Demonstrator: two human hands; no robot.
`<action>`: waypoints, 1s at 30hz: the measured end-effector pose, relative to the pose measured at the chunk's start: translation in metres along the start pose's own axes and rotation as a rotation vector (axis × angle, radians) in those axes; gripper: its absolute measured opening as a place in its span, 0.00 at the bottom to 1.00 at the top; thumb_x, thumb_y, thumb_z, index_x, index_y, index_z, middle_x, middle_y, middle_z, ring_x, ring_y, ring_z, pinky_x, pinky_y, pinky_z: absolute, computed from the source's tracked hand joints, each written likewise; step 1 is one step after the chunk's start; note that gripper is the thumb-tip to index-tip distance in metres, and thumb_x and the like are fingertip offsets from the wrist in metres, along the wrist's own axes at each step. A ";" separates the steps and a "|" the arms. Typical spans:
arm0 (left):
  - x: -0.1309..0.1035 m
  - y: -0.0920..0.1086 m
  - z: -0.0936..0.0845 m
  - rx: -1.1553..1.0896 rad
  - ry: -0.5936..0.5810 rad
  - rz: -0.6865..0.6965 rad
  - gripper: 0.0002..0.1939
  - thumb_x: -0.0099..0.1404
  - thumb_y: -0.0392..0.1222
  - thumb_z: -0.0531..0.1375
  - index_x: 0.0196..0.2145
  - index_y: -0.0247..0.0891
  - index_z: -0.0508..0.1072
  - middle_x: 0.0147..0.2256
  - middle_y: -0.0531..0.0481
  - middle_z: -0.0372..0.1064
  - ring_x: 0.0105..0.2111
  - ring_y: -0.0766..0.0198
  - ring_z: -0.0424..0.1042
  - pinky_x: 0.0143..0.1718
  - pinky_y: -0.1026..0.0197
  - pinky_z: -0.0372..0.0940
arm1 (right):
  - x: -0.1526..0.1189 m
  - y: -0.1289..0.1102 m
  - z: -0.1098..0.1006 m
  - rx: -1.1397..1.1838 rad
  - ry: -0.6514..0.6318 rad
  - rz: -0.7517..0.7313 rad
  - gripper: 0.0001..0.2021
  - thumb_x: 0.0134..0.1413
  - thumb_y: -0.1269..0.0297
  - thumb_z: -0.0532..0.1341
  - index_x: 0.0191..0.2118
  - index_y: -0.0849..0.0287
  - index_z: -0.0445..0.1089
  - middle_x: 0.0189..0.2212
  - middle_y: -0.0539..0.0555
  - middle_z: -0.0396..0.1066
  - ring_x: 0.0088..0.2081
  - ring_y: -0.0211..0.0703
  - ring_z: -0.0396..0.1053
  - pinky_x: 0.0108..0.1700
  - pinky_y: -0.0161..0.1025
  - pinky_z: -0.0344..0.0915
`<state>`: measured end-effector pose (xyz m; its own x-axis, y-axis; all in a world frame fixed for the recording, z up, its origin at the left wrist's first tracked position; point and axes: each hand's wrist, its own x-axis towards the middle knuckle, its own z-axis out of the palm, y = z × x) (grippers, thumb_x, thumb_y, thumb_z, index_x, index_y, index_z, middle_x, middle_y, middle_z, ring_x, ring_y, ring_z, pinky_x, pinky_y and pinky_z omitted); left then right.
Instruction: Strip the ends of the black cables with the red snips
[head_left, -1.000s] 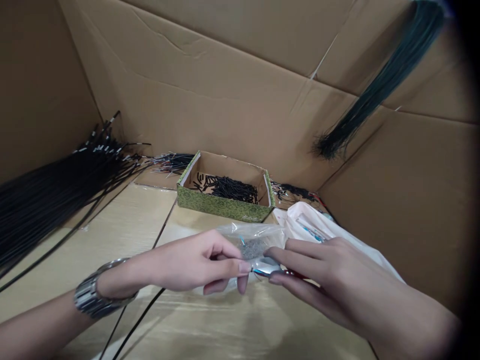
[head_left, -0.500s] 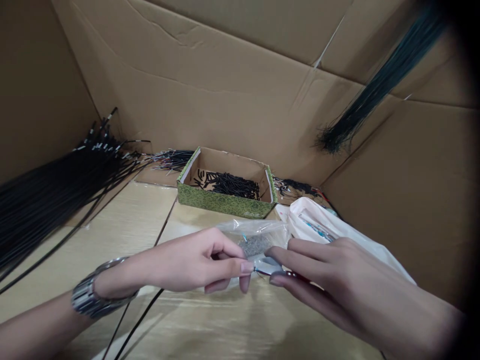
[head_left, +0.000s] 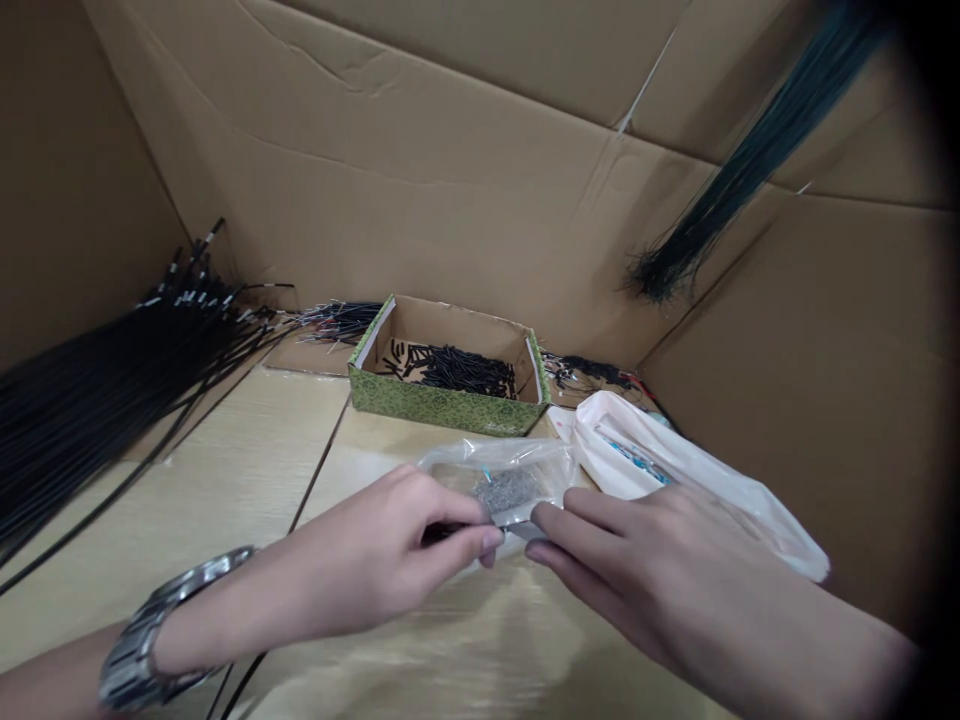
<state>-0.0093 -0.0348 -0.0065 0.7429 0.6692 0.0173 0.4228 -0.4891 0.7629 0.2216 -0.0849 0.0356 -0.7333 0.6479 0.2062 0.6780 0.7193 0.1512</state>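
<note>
My left hand (head_left: 442, 545), with a metal watch (head_left: 161, 620) on the wrist, is closed in a pinch at the near edge of a clear plastic bag (head_left: 525, 455). What its fingertips hold is too small to make out. Small grey pieces (head_left: 506, 490) lie in the bag, just beyond both hands. My right hand (head_left: 600, 560) is closed too, its thumb and forefinger near the left fingertips; its hold is hidden. Beside it lies a white bag (head_left: 697, 470) with blue-and-white pieces (head_left: 636, 460) in its opening.
Behind the bags stands a green patterned box (head_left: 450, 405) holding short black tubes. A thick bundle of black cables (head_left: 112, 370) fills the left side. Dark green strands (head_left: 750, 160) hang at the upper right. Cardboard walls (head_left: 420, 200) surround the table (head_left: 255, 440).
The left hand and its watch have moved slightly down and left. My right hand has shifted a little left, and the fingertips of both hands are closer together.
</note>
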 end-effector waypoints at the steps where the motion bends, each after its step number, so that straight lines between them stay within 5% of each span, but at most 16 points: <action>1: -0.002 0.001 0.003 0.035 0.039 0.023 0.17 0.74 0.49 0.54 0.35 0.41 0.79 0.25 0.55 0.71 0.27 0.66 0.66 0.28 0.64 0.55 | -0.001 -0.001 0.001 -0.025 0.007 -0.006 0.14 0.72 0.66 0.51 0.32 0.54 0.66 0.23 0.47 0.67 0.19 0.40 0.58 0.23 0.44 0.42; 5: -0.011 0.008 0.009 0.064 0.036 0.059 0.15 0.75 0.48 0.54 0.38 0.42 0.78 0.29 0.53 0.76 0.27 0.65 0.70 0.29 0.62 0.56 | -0.003 0.003 0.003 -0.029 0.015 0.084 0.15 0.72 0.64 0.50 0.33 0.55 0.69 0.24 0.49 0.69 0.20 0.42 0.61 0.24 0.43 0.44; 10: -0.016 0.012 0.011 0.076 0.031 0.121 0.15 0.77 0.41 0.51 0.34 0.40 0.73 0.28 0.56 0.72 0.28 0.66 0.69 0.31 0.63 0.57 | 0.000 0.019 -0.008 0.366 -0.008 0.299 0.08 0.69 0.57 0.57 0.44 0.55 0.69 0.31 0.48 0.73 0.27 0.39 0.68 0.28 0.36 0.58; 15: -0.014 0.012 0.010 0.053 0.102 0.227 0.13 0.76 0.38 0.52 0.34 0.40 0.72 0.27 0.57 0.70 0.27 0.67 0.68 0.31 0.64 0.59 | -0.008 0.021 -0.015 0.661 -0.020 0.286 0.07 0.61 0.58 0.65 0.42 0.52 0.71 0.35 0.47 0.76 0.33 0.39 0.72 0.33 0.33 0.65; 23: -0.010 0.008 0.017 0.165 0.376 0.459 0.09 0.74 0.34 0.55 0.39 0.40 0.75 0.28 0.54 0.73 0.27 0.64 0.70 0.29 0.63 0.62 | -0.018 0.000 0.002 0.652 0.062 0.377 0.04 0.61 0.69 0.60 0.41 0.54 0.72 0.33 0.48 0.76 0.31 0.40 0.70 0.31 0.35 0.65; 30: -0.008 0.001 0.021 0.221 0.354 0.427 0.09 0.72 0.32 0.56 0.43 0.40 0.75 0.31 0.54 0.74 0.29 0.63 0.71 0.29 0.62 0.62 | -0.012 -0.004 0.005 0.574 0.122 0.322 0.09 0.54 0.76 0.60 0.36 0.54 0.71 0.30 0.46 0.75 0.32 0.40 0.71 0.34 0.36 0.64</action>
<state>-0.0043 -0.0525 -0.0191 0.6688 0.5150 0.5361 0.2507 -0.8352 0.4895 0.2279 -0.0944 0.0278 -0.4651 0.8438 0.2679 0.7032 0.5359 -0.4672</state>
